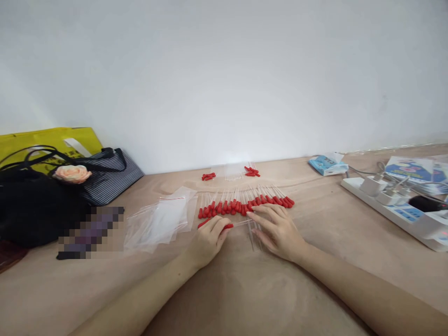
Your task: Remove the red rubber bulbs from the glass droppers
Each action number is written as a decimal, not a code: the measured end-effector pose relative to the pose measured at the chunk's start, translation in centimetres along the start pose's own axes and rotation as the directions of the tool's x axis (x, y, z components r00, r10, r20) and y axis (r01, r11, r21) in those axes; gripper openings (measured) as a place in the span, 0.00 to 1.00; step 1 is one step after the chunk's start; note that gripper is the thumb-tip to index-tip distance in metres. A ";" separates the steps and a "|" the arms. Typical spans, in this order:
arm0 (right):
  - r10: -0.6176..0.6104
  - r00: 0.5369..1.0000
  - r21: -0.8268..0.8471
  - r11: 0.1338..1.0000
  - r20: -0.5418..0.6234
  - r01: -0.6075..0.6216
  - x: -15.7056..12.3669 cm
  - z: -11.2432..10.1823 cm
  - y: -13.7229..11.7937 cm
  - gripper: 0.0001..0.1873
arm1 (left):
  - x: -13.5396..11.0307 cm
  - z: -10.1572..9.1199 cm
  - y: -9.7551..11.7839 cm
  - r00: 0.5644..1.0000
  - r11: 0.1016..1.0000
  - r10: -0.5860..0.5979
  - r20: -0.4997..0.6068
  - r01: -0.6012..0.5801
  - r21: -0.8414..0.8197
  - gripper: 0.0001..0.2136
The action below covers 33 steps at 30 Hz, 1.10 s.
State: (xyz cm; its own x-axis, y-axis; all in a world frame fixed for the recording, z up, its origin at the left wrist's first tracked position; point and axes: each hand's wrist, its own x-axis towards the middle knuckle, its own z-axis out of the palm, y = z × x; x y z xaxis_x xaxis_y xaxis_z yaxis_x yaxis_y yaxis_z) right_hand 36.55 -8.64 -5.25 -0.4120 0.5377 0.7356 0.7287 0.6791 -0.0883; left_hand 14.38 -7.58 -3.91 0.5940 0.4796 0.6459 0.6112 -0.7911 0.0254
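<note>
A long row of glass droppers with red rubber bulbs (235, 206) lies on the wooden table, tips pointing to the wall. In front of the row, my left hand (210, 237) is closed around red-bulbed droppers (229, 226), one with its clear tube pointing right. My right hand (278, 232) lies just to the right, fingers apart, its fingertips by the row's red bulbs and that tube's end. Beneath its thumb and fingers are several clear tubes (255, 239). Left of my left hand lies a fanned stack of clear zip bags (164, 217).
Near the wall lie two small red-bulbed groups (209, 176) (252, 171) with clear plastic between them. A power strip (392, 207) with chargers and cables stands right, by a blue tissue pack (327, 164). Bags (115, 175) and a black item (35, 205) crowd the left.
</note>
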 end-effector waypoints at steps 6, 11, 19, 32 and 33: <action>-0.091 0.996 -0.067 0.994 -0.005 0.091 0.5 0.5 -0.6 0.13 | 0.0 0.8 0.2 0.987 0.993 0.115 -0.111 -0.117 -0.012 0.04; -0.152 0.987 -0.047 0.988 -0.056 0.150 0.4 0.8 -0.7 0.11 | -0.4 0.8 0.5 0.981 0.988 0.151 -0.124 -0.154 -0.010 0.05; -0.212 0.974 -0.008 0.977 -0.075 0.212 0.3 0.9 -0.6 0.13 | -0.1 0.7 0.7 0.998 0.997 0.036 0.048 -0.040 0.074 0.11; -0.209 0.974 0.018 0.977 -0.089 0.211 0.3 1.2 -0.8 0.09 | -0.4 1.1 0.7 0.998 1.000 -0.019 0.056 0.020 -0.021 0.08; -0.213 0.973 0.013 0.977 -0.085 0.215 0.3 1.1 -0.8 0.09 | -0.5 1.1 0.7 0.998 0.999 -0.027 0.056 0.028 -0.019 0.08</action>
State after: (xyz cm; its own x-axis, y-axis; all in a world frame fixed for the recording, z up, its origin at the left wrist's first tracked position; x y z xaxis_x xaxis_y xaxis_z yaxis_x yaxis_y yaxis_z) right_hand 35.21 -8.45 -5.73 -0.5097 0.3360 0.7920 0.6156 0.7855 0.0630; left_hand 15.11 -7.96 -5.05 0.6057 0.5213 0.6012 0.6174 -0.7845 0.0582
